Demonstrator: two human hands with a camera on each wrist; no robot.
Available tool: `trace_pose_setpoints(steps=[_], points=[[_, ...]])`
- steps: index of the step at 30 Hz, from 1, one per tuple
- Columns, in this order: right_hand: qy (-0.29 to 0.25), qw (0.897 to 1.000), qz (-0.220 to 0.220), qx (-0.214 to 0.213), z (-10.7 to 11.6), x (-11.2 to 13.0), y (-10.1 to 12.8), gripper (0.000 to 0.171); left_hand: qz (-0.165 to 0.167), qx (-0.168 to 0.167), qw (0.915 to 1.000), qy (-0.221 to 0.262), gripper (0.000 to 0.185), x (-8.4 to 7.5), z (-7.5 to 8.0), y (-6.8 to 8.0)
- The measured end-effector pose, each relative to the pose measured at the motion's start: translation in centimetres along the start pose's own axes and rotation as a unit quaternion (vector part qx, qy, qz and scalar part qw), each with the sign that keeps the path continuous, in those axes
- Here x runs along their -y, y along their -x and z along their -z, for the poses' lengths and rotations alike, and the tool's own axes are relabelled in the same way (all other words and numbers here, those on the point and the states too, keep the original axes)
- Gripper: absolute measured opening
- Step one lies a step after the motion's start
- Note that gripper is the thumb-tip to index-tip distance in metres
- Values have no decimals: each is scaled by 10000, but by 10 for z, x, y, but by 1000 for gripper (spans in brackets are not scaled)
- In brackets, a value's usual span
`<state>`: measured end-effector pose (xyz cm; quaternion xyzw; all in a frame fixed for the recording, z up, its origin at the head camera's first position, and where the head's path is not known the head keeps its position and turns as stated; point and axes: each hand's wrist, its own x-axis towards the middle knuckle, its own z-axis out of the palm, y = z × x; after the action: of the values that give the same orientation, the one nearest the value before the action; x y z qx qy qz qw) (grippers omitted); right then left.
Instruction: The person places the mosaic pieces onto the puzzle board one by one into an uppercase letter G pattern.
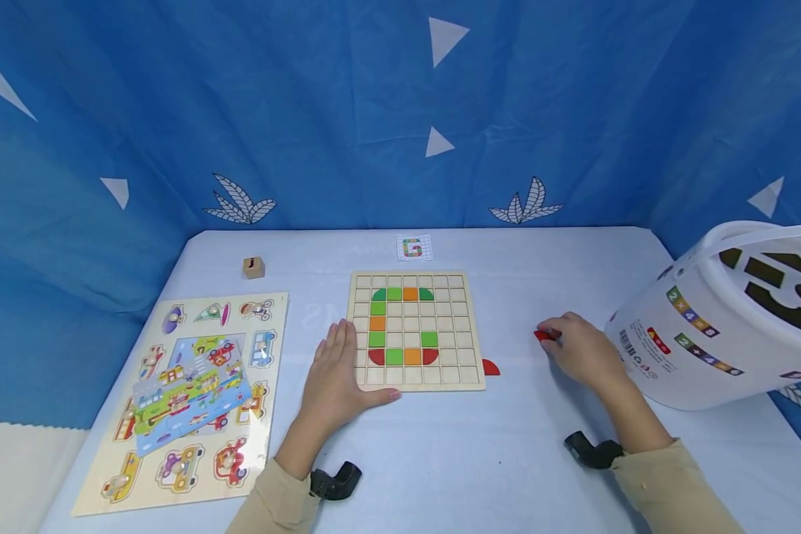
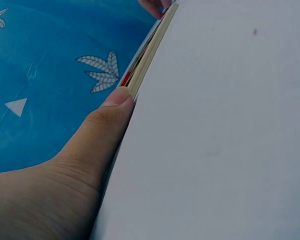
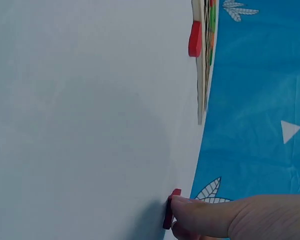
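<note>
A wooden grid board [image 1: 450, 367] lies mid-table, with green, orange and red tiles set in a G-like outline. My left hand [image 1: 334, 371] rests along its left and front edges, fingers straight and thumb spread; the left wrist view shows the thumb [image 2: 97, 127] against the board's edge. To the right, my right hand [image 1: 582, 352] pinches a red tile [image 3: 172, 209] between thumb and fingers, low over the table. Another red tile, a quarter-round one [image 1: 490, 367], lies just beside the board's right edge, also visible in the right wrist view.
A white bucket [image 1: 681, 348] with a shape-cut lid stands close right of my right hand. A peg puzzle board [image 1: 256, 460] with picture cards [image 1: 193, 393] lies at left. Behind are a small wooden block [image 1: 254, 268] and a pattern card [image 1: 414, 248].
</note>
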<state>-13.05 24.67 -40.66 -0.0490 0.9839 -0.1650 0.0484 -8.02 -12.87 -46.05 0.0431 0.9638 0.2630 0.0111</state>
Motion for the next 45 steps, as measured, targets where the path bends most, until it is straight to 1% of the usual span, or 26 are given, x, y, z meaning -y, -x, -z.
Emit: trace_pose_setpoints(steps=[4, 8, 13, 16, 19, 25, 28, 31, 35, 39, 45], points=[[-175, 9998, 11, 16, -1, -4, -2, 25, -4, 4, 10000, -3, 136, 0, 0, 0], [-477, 9988, 17, 83, -3, -6, -6, 23, 4, -2, 10000, -7, 137, 1, 0, 0], [-875, 9962, -12, 39, -10, 2, -15, 18, -3, -17, 10000, 4, 137, 2, 1, 0], [-1162, 9932, -1, 0, -16, 15, -21, 17, 15, 22, 10000, 14, 137, 1, 1, 0], [-1454, 9893, 100, 39, -21, 33, -26, 19, 16, 28, 10000, 12, 137, 1, 1, 0], [-1896, 9806, 402, 296, -33, 75, -36, 23, -2, -34, 10000, -1, 136, 2, 0, 0], [-2026, 9765, 543, 486, -40, 93, -40, 22, 5, -43, 10000, 9, 136, 1, 1, 1], [-2006, 9758, 641, 591, -46, 107, -44, 20, 26, -1, 10000, 6, 136, 0, 1, 1], [-1959, 9772, 665, 483, -52, 120, -48, 17, 16, 49, 10000, -38, 136, -1, 2, 0], [-1852, 9797, 650, 397, -55, 127, -52, 15, 12, 62, 9999, -80, 136, -1, 2, 0], [-1480, 9864, 637, 322, -58, 133, -54, 15, -37, -33, 10000, -24, 136, 0, 1, 0]])
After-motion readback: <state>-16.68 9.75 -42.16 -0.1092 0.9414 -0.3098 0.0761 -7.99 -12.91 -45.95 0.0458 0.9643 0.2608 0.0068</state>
